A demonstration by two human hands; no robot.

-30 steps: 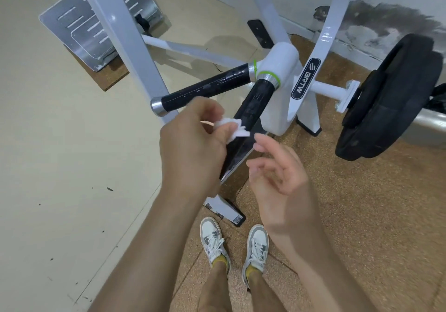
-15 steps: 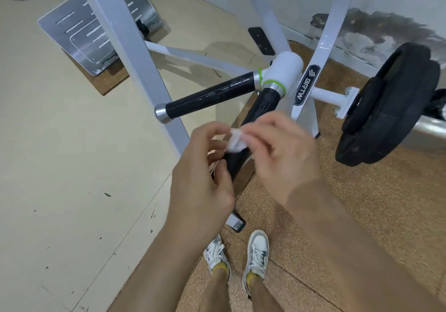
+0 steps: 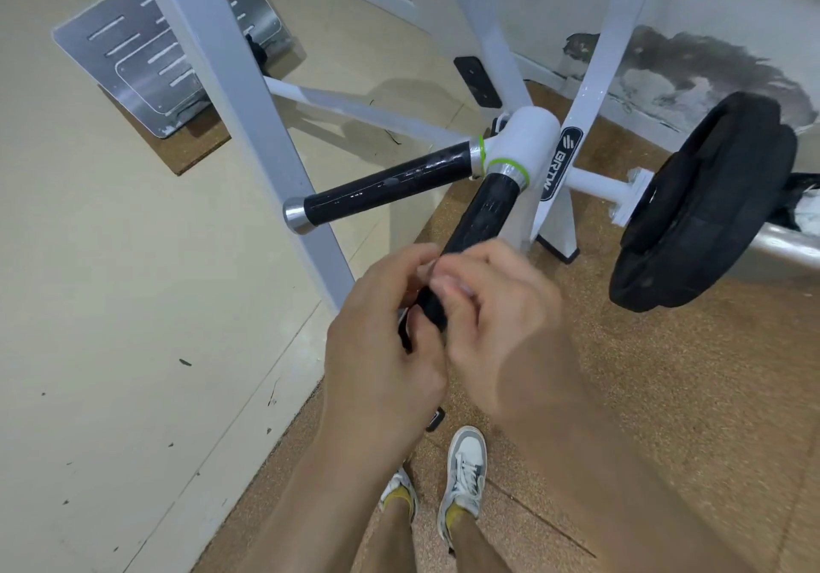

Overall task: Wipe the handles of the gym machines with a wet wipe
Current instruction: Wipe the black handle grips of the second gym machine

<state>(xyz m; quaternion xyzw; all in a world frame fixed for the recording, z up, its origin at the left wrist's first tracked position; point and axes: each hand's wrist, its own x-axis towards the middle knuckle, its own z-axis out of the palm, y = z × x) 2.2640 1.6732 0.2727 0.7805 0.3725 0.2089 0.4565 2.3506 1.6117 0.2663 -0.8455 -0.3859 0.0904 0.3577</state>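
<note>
Two black grip handles branch from a white hub (image 3: 530,140): the side handle (image 3: 386,191) points left, and the near handle (image 3: 486,217) slopes down toward me. My left hand (image 3: 377,350) and my right hand (image 3: 501,324) meet fingertip to fingertip over the near handle's lower end and hide it. Both sets of fingers are curled and pinch the small white wet wipe (image 3: 427,267) between them. Only a pale scrap of the wipe shows; the rest is hidden by my fingers.
A slanted white frame post (image 3: 248,120) runs just left of the handles. A black weight plate (image 3: 705,204) hangs on a bar at the right. A slotted metal footplate (image 3: 146,53) lies at the back left. My shoes (image 3: 463,475) stand on cork flooring.
My right hand came in from the side and joined the left on the wipe. Both hands then closed tighter together, so the wipe is nearly hidden.
</note>
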